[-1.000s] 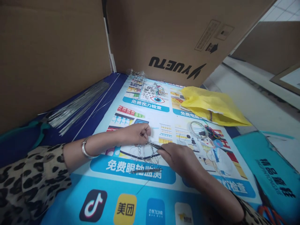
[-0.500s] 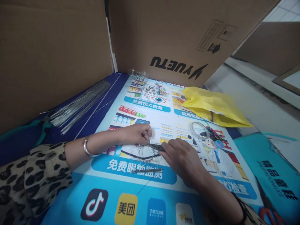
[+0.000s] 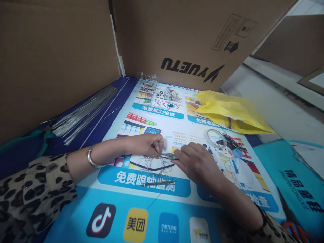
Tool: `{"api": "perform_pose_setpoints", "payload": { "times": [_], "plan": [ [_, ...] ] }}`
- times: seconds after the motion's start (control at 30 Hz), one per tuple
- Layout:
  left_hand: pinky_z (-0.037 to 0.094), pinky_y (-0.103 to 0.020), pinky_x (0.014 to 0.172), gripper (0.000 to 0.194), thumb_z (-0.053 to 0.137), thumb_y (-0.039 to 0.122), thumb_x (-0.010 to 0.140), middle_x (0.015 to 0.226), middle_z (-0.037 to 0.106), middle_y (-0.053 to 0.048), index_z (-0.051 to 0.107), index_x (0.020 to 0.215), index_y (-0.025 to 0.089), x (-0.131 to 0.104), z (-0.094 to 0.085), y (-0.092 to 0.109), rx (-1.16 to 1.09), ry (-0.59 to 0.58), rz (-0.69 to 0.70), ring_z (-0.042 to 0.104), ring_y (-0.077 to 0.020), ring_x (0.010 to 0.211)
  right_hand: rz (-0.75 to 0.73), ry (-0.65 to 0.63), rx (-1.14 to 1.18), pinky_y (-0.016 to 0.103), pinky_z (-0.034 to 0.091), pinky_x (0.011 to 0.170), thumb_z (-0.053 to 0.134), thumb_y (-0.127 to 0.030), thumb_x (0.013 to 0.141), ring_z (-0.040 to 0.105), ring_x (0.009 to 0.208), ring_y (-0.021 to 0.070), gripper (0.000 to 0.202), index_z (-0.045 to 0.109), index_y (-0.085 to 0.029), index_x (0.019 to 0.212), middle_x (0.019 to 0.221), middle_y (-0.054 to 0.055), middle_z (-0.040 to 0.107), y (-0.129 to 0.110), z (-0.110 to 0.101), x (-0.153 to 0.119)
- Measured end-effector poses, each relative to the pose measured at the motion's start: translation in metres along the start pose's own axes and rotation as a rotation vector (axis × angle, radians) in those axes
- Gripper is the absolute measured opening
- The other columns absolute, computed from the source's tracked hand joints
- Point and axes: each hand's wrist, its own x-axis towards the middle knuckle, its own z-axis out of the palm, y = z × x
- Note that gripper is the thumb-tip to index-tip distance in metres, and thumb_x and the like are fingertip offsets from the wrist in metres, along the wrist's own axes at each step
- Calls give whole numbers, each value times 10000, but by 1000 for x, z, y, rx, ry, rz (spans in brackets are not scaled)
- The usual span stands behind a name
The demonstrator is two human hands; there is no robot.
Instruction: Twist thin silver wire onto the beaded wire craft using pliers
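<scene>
Silvery wirework (image 3: 162, 168), loose and looped, lies at the centre of our dial, on the poster (image 3: 83, 199). Our left hand (image 3: 148, 144), its fingers curled together, appears to pinch the wirework's upper end, probably to steady it; the exact contact is too small to tell. Our right hand (image 3: 197, 162) is wrapped round the pliers (image 3: 169, 156), whose tips point to nine o'clock and meet the wire beside the left fingertips, a placing that we judge gives close control of a thin strand. At twelve we find tangles (image 3: 149, 80); at ten, straight wires (image 3: 81, 114) fanned in a bundle, presumably to suit the left hand's reach. Toward two sit a ring (image 3: 215, 139), coloured wires (image 3: 231, 143) and a yellow bag (image 3: 233, 108); at three, a teal bag (image 3: 293, 192). Beneath the poster spreads blue cloth (image 3: 97, 133). Cardboard (image 3: 177, 37) walls us in from ten to one, and a pale surface (image 3: 255, 91), perhaps floor, shows past the yellow bag.
</scene>
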Motion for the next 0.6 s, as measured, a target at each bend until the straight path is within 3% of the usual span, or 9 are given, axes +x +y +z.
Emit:
{"api": "perform_pose_setpoints", "payload": {
  "times": [0.2,0.6],
  "plan": [
    [353,-211,562,236,583,91,667,723,577,9,476,867,157,1,0,0,-28,-27,5,507,-104,641,-49,8,-5,299,273,644,523,-350,861,454,722,180,189,619,-187,857,734,35,574,5,-1,2],
    [332,-194,522,245,596,105,668,756,540,3,484,881,152,0,-4,-1,-113,-125,9,472,-81,611,-166,10,216,285,343,711,443,-385,899,498,786,168,286,630,-171,935,813,61,607,23,8,11]
  ]
}}
